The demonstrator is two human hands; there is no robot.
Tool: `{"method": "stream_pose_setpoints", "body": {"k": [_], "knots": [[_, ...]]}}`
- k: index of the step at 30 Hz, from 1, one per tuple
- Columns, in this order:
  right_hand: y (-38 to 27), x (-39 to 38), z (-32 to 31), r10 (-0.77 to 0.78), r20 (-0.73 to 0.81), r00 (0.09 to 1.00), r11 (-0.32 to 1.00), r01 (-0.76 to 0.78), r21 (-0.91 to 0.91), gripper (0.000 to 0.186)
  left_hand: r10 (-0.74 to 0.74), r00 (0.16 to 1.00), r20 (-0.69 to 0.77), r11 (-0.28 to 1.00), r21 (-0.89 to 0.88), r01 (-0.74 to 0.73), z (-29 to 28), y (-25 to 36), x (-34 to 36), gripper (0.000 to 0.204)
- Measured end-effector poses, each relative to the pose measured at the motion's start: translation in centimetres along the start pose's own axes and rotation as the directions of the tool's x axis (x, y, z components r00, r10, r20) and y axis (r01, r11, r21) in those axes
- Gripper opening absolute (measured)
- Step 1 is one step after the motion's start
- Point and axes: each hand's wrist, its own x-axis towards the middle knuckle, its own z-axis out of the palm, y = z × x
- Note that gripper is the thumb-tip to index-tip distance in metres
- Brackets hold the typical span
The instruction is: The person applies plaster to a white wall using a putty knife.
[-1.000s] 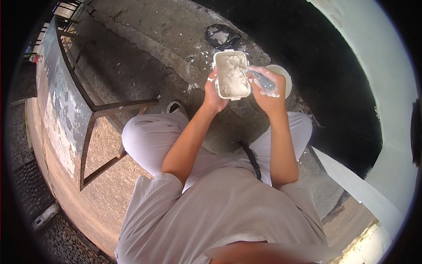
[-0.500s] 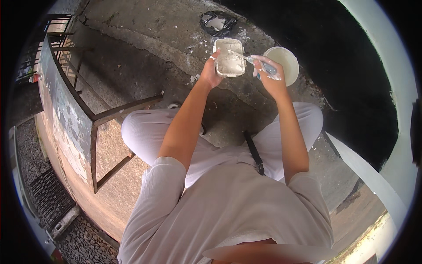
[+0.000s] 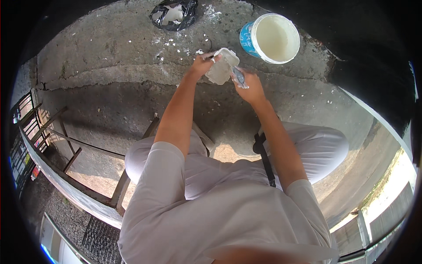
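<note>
My left hand (image 3: pixel 202 65) grips the left side of a white, putty-smeared plastic tub (image 3: pixel 218 72), fingers wrapped over its rim. The tub is tilted, with a pale coating inside. A putty knife (image 3: pixel 239 77) with a grey-blue handle is in my closed right hand (image 3: pixel 251 89), held against the tub's right side; its blade is hard to make out. White smears mark the handle. Beyond my right hand stands a white bucket with a blue outer wall (image 3: pixel 248 40), pale residue lining its inside.
A black plastic bag (image 3: pixel 189 18) with white material lies on the concrete floor (image 3: pixel 110 61) at the far side, among scattered white spots. To the left stands a metal frame (image 3: pixel 83 182). My bent knees flank my arms.
The tub has tipped, and the knife has moved from over its opening to its right side. My view has shifted, so bag and bucket appear elsewhere, the bucket now apart from my right hand.
</note>
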Motion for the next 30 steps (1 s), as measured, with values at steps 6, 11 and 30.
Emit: {"method": "stream_pose_setpoints", "body": {"k": [6, 11, 30], "knots": [[0.3, -2.4, 2.2, 0.134, -0.020, 0.991, 0.991, -0.134, 0.021, 0.023, 0.156, 0.978, 0.138, 0.913, 0.358, -0.195, 0.2, 0.1, 3.4, 0.058], [-1.1, -2.7, 4.5, 0.173, -0.225, 0.959, 0.985, -0.172, 0.024, 0.018, 0.377, 0.925, 0.055, 0.612, 0.734, -0.293, -1.2, 1.6, 5.1, 0.064], [0.9, 0.0, 3.8, 0.201, -0.233, 0.951, 0.971, -0.224, -0.078, 0.029, 0.262, 0.948, 0.182, 0.532, 0.792, -0.299, -0.3, 0.0, -1.1, 0.127]]}}
